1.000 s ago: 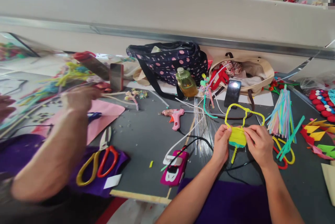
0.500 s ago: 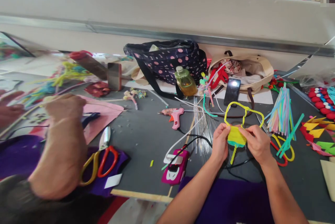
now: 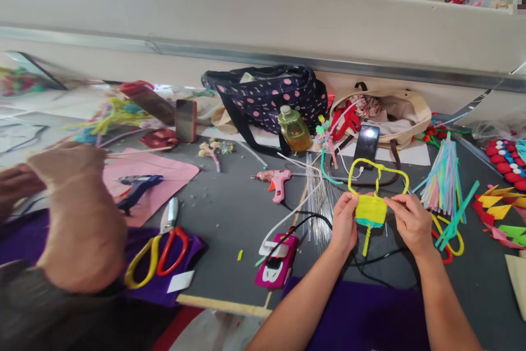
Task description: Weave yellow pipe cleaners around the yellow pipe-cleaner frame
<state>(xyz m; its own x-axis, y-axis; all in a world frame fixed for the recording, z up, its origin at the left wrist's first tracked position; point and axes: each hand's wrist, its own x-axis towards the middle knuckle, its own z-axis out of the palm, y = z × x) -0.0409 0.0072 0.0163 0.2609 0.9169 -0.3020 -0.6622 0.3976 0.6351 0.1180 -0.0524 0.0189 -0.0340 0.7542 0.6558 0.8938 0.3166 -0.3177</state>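
- Yellow pipe-cleaner piece (image 3: 371, 209): I hold it between both hands, raised just above the table (image 3: 230, 214), in front of the phone (image 3: 366, 144) that leans on the beige bag (image 3: 384, 113).
- Left hand (image 3: 344, 223): its grip is pinched on the left edge of the woven yellow patch, thumb on top.
- Right hand (image 3: 412, 223): its grip is pinched on the right edge, fingertips close against the weave.
- Loop: a thin yellow loop rises from the patch toward the phone, and a short stem hangs below it.
- Risk, as I judge it: pulling the two edges apart too hard could loosen the weave or bend the loop out of shape, since the wire is soft.
- Risk: the black cable (image 3: 312, 219) runs just left of the patch and under my hands; a snag on the stem could drag it.
- Left of the phone, well apart, another person's arm (image 3: 78, 219) leans near the scissors (image 3: 158, 249); a sideways sweep could crowd my working space.
- Pink glue gun (image 3: 277, 182) lies left of the phone, untouched.
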